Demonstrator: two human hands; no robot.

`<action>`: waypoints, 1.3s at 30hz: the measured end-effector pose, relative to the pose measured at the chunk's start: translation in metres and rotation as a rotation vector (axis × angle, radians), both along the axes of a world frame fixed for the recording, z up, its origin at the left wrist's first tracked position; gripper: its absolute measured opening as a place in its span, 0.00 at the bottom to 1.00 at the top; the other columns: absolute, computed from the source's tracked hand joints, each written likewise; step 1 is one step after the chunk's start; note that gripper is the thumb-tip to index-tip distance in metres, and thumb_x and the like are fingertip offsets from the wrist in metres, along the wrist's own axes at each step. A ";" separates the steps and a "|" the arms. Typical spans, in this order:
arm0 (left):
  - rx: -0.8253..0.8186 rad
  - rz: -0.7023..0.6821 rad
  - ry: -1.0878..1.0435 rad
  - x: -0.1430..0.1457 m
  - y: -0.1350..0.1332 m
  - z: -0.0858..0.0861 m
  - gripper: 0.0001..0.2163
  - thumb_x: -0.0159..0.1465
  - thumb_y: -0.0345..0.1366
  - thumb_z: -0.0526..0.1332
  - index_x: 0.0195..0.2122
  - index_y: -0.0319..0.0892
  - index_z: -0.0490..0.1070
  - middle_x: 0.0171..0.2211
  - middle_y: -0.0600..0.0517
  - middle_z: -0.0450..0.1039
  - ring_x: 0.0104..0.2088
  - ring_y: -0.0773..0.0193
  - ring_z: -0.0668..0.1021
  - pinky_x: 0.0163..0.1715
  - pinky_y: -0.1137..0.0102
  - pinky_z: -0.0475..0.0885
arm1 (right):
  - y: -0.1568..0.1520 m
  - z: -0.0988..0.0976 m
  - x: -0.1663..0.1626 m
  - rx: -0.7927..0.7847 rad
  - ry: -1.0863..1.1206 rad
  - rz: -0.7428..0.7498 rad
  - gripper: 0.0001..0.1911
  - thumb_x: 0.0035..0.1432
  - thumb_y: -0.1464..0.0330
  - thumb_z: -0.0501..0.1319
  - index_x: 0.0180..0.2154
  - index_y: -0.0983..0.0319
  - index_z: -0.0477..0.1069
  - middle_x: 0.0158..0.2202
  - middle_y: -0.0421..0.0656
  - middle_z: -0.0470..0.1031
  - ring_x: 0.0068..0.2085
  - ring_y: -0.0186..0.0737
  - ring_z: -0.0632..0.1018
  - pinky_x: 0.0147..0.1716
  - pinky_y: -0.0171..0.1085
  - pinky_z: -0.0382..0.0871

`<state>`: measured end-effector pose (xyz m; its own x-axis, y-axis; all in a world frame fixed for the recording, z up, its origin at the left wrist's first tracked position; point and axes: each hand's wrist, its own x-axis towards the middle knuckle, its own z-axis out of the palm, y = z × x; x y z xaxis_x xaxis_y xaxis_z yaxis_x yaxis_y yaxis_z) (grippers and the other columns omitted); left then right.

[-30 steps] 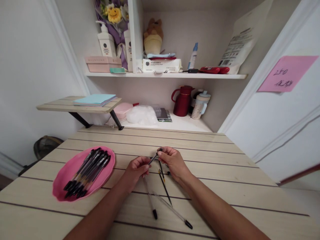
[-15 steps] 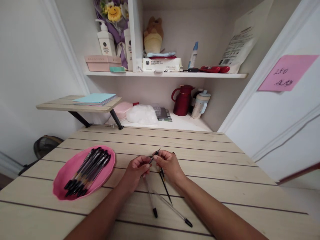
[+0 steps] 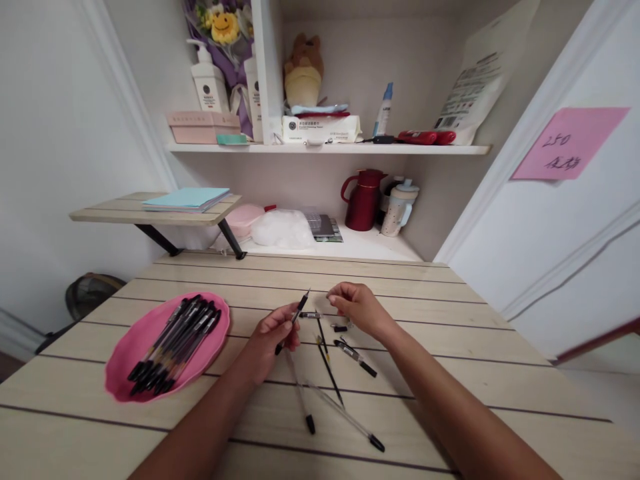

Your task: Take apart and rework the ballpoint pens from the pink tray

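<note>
My left hand (image 3: 277, 328) is closed around a black pen (image 3: 300, 308), whose bare tip points up and away from me. To its right, my right hand (image 3: 357, 308) hovers over the table with thumb and forefinger pinched together; whatever may be between them is too small to make out. Below and between the hands lie pen parts: a dark refill (image 3: 331, 377), a clear barrel with a black end (image 3: 303, 400) and another clear barrel (image 3: 350, 423). A black-and-clear pen piece (image 3: 356, 358) and a short black piece (image 3: 340, 328) rest under my right hand.
A pink scalloped tray (image 3: 117, 360) with several black pens (image 3: 175, 343) stands at the left. Behind it is a small raised shelf (image 3: 107, 208) with blue paper on top. At the back, a red jug (image 3: 364, 203) and a light cup (image 3: 400, 208) stand in the cabinet.
My right hand has moved away from the pen, right and slightly up, uncovering small parts on the table. The pen stays in my left hand, its tip now fully visible.
</note>
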<state>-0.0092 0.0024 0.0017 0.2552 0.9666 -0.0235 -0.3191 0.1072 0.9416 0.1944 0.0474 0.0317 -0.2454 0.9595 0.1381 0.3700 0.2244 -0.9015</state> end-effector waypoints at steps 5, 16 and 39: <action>-0.043 -0.004 -0.085 -0.001 0.001 0.000 0.15 0.53 0.34 0.60 0.43 0.41 0.67 0.29 0.51 0.69 0.23 0.71 0.70 0.21 0.75 0.60 | 0.006 0.002 0.021 0.094 -0.669 0.040 0.07 0.46 0.71 0.54 0.23 0.63 0.71 0.24 0.41 0.72 0.27 0.33 0.69 0.26 0.31 0.57; -0.105 -0.069 -0.142 -0.006 0.003 0.001 0.16 0.52 0.33 0.60 0.43 0.41 0.67 0.29 0.51 0.70 0.19 0.74 0.67 0.16 0.78 0.55 | -0.005 -0.024 -0.010 0.173 -0.985 0.040 0.09 0.48 0.71 0.54 0.30 0.62 0.71 0.33 0.47 0.73 0.35 0.41 0.72 0.30 0.34 0.58; -0.097 0.007 0.224 0.007 -0.005 0.007 0.17 0.50 0.39 0.61 0.42 0.41 0.68 0.25 0.54 0.70 0.18 0.76 0.63 0.16 0.78 0.52 | -0.002 0.001 -0.013 -0.186 0.551 -0.089 0.10 0.39 0.68 0.63 0.28 0.64 0.68 0.24 0.41 0.73 0.17 0.24 0.65 0.15 0.27 0.55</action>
